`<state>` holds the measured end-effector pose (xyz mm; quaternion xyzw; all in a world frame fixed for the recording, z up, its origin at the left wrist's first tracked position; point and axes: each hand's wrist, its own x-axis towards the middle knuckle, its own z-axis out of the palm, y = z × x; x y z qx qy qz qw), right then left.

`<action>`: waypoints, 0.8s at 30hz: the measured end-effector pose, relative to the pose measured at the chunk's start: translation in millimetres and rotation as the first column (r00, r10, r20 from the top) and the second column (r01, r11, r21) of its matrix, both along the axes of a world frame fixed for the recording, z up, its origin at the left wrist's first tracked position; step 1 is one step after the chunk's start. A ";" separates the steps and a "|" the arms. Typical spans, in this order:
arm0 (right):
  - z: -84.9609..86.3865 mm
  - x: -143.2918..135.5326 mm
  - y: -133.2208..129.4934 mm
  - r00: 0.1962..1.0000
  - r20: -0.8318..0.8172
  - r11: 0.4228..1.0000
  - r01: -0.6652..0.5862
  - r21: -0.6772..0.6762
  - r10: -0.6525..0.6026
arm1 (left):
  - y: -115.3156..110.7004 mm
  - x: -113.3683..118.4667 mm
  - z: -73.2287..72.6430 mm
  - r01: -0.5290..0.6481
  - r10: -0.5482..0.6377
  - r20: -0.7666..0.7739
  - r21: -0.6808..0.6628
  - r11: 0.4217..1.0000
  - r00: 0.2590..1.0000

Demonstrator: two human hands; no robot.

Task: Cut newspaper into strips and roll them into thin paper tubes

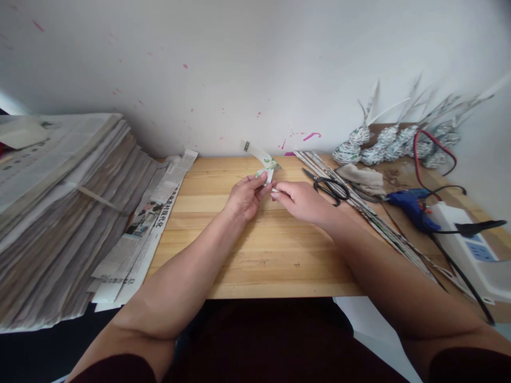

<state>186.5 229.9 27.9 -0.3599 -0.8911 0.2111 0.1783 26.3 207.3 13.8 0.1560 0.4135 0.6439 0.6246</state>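
A narrow newspaper strip [261,155] with green print rises from between my hands above the wooden table [275,255], its upper end bent toward the left. My left hand [248,198] pinches the lower part of the strip between thumb and fingers. Close against it, my right hand [299,199] is closed in a pinch on the strip's lower end, which looks rolled tight. The fingers hide most of that end. Right of my right hand lie black-handled scissors [331,189], touching a bundle of thin rolled paper sticks [375,223].
A tall newspaper stack [67,223] stands at the left, with cut newspaper strips [149,218] beside it. At the right are a rag [361,180], a blue glue gun [411,207], a white power strip [467,250] with cables, and several woven paper pieces [385,143] against the wall.
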 end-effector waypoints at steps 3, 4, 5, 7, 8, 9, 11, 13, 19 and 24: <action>0.4 -0.6 -0.6 1.000 0.012 1.000 0.005 0.001 -0.005 | -0.1 0.0 -0.1 -0.005 0.005 0.005 0.000 1.000 1.000; 0.8 -0.7 -0.8 1.000 0.014 1.000 0.008 -0.004 -0.008 | -0.3 0.1 0.1 -0.002 0.002 0.005 0.000 1.000 1.000; 1.3 -0.8 -1.0 1.000 0.014 1.000 0.011 -0.010 -0.011 | -0.4 0.1 0.3 0.003 -0.003 0.005 0.002 1.000 1.000; 2.7 -0.8 -1.5 1.000 0.010 0.999 0.027 -0.029 -0.026 | -0.7 0.1 0.7 0.011 -0.011 0.005 0.007 1.000 1.000; 3.5 -0.8 -1.7 0.999 0.007 0.998 0.041 -0.053 -0.041 | -0.8 0.0 0.8 0.014 -0.014 0.006 0.010 1.000 1.000; 4.5 -0.7 -1.9 0.998 0.002 0.994 0.058 -0.095 -0.058 | -0.8 -0.2 0.9 0.016 -0.016 0.010 0.016 1.000 1.000; 6.5 -0.6 -2.0 0.996 -0.017 0.970 0.082 -0.227 -0.088 | -0.6 -0.7 0.8 0.027 -0.028 0.023 0.027 0.999 0.999; 7.9 -0.3 -1.5 0.992 -0.050 0.918 0.088 -0.387 -0.115 | -0.4 -1.4 1.0 0.053 -0.054 0.038 0.038 0.998 0.998; 5.3 2.3 3.3 0.969 -0.175 0.751 0.015 -0.660 -0.173 | -2.3 -1.2 4.3 0.103 -0.106 0.049 0.063 0.993 0.993; 3.3 4.2 6.2 0.953 -0.223 0.700 -0.018 -0.714 -0.203 | -2.8 -1.0 2.0 0.100 -0.102 0.023 0.074 0.992 0.994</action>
